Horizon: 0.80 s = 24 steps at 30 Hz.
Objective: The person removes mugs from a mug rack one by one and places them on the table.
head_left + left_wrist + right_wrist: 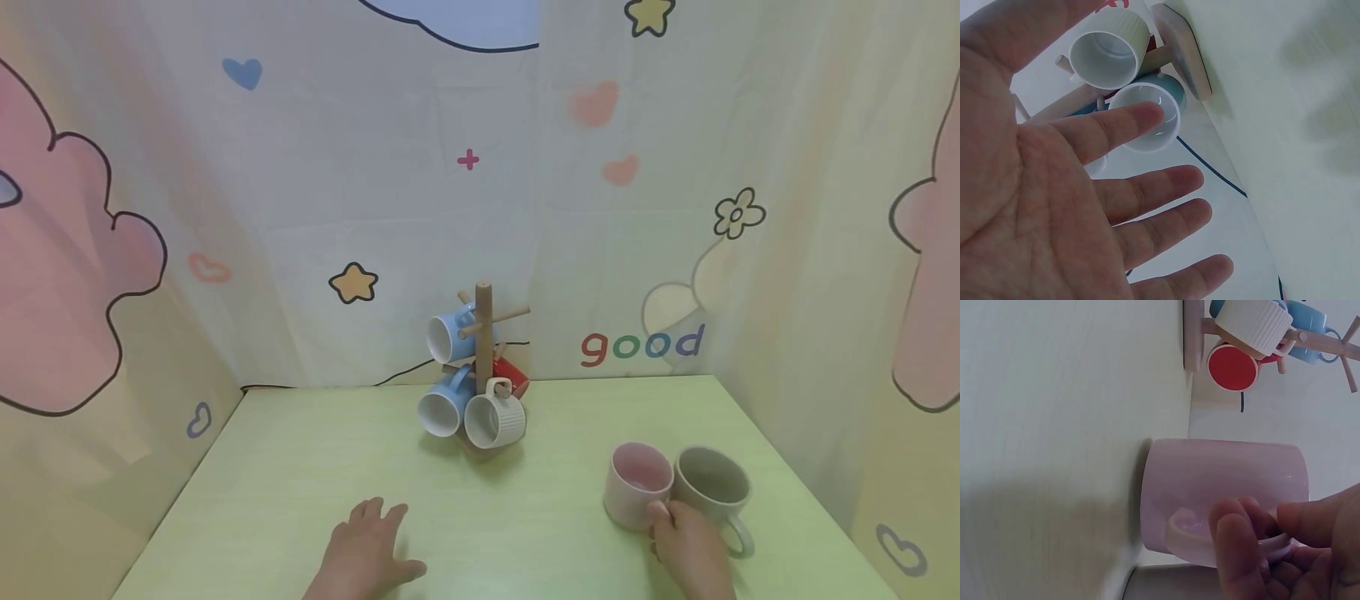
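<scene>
A pink mug (pixel 628 500) stands upright at the right of the table, and my right hand (pixel 693 546) pinches its handle between thumb and curled fingers. In the right wrist view the pink mug (pixel 1229 469) fills the middle, with the fingers (pixel 1235 550) at the handle loop. Right beside it is a grey mug (pixel 712 479), its handle turned toward the front. My left hand (pixel 363 554) hovers over the front of the table, fingers spread and straight, holding nothing. The left wrist view shows its bare palm (pixel 1041 206).
A wooden mug tree (pixel 483 333) stands at the back middle. On its pegs hang an upper blue mug (pixel 450 336), a lower blue mug (pixel 442 408), a white ribbed mug (pixel 506 421) and a red mug (pixel 513 379). Behind the table hangs a printed curtain (pixel 375 167).
</scene>
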Available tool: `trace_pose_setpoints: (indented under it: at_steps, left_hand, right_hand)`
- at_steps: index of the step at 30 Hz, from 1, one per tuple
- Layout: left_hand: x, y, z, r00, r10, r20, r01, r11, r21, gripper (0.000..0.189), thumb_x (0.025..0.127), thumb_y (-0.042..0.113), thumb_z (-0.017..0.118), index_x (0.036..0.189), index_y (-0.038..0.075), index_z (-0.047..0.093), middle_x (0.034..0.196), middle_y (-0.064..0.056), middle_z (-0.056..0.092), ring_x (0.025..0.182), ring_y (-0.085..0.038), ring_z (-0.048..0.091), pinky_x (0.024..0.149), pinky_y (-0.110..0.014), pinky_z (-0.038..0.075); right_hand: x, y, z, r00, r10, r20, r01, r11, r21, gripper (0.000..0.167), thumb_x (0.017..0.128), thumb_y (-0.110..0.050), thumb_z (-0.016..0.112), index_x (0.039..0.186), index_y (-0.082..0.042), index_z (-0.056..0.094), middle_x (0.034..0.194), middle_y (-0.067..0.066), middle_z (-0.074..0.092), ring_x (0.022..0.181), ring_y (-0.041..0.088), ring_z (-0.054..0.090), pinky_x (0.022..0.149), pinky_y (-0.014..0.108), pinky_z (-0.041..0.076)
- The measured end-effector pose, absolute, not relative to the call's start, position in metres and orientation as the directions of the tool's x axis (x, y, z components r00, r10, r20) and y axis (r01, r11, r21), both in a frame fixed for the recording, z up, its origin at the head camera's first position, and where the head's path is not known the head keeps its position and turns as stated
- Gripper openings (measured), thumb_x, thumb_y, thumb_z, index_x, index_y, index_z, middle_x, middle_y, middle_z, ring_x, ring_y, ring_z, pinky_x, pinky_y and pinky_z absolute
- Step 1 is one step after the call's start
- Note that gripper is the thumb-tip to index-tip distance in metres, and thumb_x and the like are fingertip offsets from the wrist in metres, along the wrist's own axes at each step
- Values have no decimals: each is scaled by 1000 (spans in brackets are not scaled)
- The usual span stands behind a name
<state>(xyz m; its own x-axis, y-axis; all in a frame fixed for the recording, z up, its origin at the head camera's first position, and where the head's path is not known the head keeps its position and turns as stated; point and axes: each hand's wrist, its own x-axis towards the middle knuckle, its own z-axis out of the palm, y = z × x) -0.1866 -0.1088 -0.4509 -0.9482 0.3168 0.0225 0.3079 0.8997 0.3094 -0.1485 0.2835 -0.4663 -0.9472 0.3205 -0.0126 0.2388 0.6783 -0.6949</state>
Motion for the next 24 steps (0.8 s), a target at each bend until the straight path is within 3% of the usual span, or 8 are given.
trace_pose_setpoints:
  at_steps: [12, 18, 24]
  left_hand:
    - [-188, -108, -455, -944, 329, 3, 314, 897, 311, 72, 73, 44, 83, 126, 2, 59, 127, -30, 51, 120, -51, 46, 87, -67, 44]
    - [-189, -108, -457, -943, 332, 19, 319, 889, 329, 74, 75, 44, 82, 129, 1, 57, 129, -30, 51, 121, -51, 46, 87, -66, 44]
    - [-191, -108, -458, -945, 326, 32, 317, 884, 343, 76, 75, 44, 82, 131, 0, 56, 130, -30, 51, 122, -51, 46, 89, -66, 43]
  right_hand:
    - [-151, 285, -477, -943, 333, -23, 262, 695, -669, 34, 102, -26, 40, 82, -8, 61, 70, 1, 57, 66, 18, 52, 62, 34, 41]
    - [-150, 288, -478, -948, 319, 14, 239, 738, -631, 34, 102, -28, 43, 75, -10, 53, 73, 4, 57, 67, 19, 50, 62, 34, 41]
    - [-148, 289, -479, -954, 295, 51, 209, 776, -595, 34, 102, -31, 48, 82, -6, 59, 74, 5, 58, 68, 21, 52, 63, 38, 43]
